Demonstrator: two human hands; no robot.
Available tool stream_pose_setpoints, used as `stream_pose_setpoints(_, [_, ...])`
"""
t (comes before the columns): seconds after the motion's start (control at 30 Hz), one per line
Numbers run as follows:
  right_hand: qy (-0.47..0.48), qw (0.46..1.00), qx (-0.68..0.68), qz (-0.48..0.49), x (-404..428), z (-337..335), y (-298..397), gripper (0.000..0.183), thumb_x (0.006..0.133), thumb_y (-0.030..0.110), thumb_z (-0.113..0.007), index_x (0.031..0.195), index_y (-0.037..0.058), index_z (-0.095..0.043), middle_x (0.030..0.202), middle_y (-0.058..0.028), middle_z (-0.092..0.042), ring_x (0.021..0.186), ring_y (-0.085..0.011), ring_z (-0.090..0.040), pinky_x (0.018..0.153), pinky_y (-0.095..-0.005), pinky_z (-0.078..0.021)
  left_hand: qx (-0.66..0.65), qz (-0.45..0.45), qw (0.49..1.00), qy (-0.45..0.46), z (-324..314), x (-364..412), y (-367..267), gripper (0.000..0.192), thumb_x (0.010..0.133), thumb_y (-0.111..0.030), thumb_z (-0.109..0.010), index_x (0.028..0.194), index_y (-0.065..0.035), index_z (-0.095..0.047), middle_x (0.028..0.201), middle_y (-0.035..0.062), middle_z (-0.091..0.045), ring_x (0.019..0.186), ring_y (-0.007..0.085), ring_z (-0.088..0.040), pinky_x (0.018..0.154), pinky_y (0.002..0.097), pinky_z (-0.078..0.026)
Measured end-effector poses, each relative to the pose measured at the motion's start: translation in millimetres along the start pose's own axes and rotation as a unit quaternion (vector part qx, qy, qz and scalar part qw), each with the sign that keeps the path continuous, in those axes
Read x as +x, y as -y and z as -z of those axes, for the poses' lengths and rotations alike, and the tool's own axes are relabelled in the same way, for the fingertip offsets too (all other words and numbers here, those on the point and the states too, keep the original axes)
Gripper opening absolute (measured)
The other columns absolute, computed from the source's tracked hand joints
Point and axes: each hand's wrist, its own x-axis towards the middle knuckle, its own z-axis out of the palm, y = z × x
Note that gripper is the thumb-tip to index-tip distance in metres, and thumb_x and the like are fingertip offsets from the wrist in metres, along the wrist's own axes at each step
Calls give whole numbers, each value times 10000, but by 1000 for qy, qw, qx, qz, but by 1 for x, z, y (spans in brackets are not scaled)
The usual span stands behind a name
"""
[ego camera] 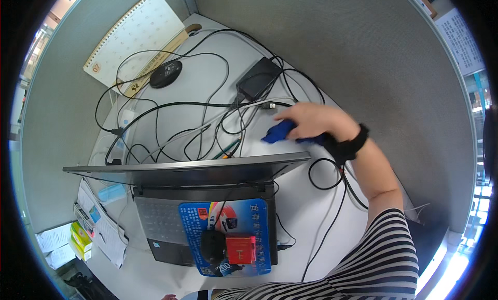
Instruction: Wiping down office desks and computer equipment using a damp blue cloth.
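My right hand (317,120) presses a dark blue cloth (279,131) onto the white desktop (291,206), behind the right end of the raised laptop screen (186,168). Part of the cloth is hidden under the palm. Close to the fingertips lie a USB plug (268,105) and a tangle of black and grey cables (229,121). A black power adapter (258,78) rests farther back. Of my left hand (169,297) only a little shows at the bottom edge, near the desk's front; its fingers are cut off from view.
On the laptop keyboard (159,216) lie a blue mouse pad (256,222), a black mouse (213,246) and a red box (239,248). A calendar (136,35), a black oval device (166,74), papers (103,230) and a yellow-green pack (80,236) stand leftward. Grey partitions (311,35) enclose the desk.
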Motion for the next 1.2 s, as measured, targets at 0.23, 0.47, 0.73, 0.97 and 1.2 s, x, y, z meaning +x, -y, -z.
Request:
stream_pose_setpoints(0.23, [-300, 947, -97, -58, 66, -31, -5, 272, 684, 94, -559, 944, 21, -526, 898, -164, -569, 863, -311, -561, 719, -392, -465, -4, 10, 1000, -3, 4, -7, -16, 276, 797, -222, -532, 1009, -53, -584, 869, 198, -612, 806, 296, -592, 698, 348, -469])
stream_pose_setpoints(0.47, [-449, 880, -145, -52, 95, -28, -11, 275, 669, 80, -571, 932, 29, -506, 904, -136, -533, 838, -301, -543, 662, -390, -476, 18, -17, 999, -22, -10, -22, 10, 277, 810, -229, -529, 1022, -58, -577, 831, 181, -622, 776, 277, -597, 683, 347, -474])
stream_pose_setpoints(0.73, [-359, 904, -161, 164, 81, -75, 7, 439, 714, 321, -598, 1103, 135, -513, 1187, -37, -457, 1043, -278, -409, 877, -461, -316, 24, -14, 1000, 3, -9, -25, -15, 264, 803, -208, -542, 1016, -56, -577, 836, 191, -620, 775, 283, -598, 673, 345, -474])
stream_pose_setpoints(0.97, [-349, 927, -131, -53, 57, -64, -7, 578, 768, 420, -515, 1263, 156, -375, 1348, -82, -308, 1225, -334, -282, 978, -457, -279, -107, -29, 990, -81, -10, -17, 31, 203, 764, -111, -547, 939, -13, -582, 733, 123, -616, 655, 173, -580, 601, 279, -453])
stream_pose_setpoints(1.2, [-396, 883, -142, -207, -35, -140, -15, 544, 763, 390, -532, 1225, 129, -408, 1290, -93, -364, 1114, -309, -368, 871, -465, -327, -38, -89, 992, -75, -5, -6, 0, 180, 780, -107, -533, 919, -9, -592, 754, 117, -621, 664, 158, -588, 605, 264, -461])
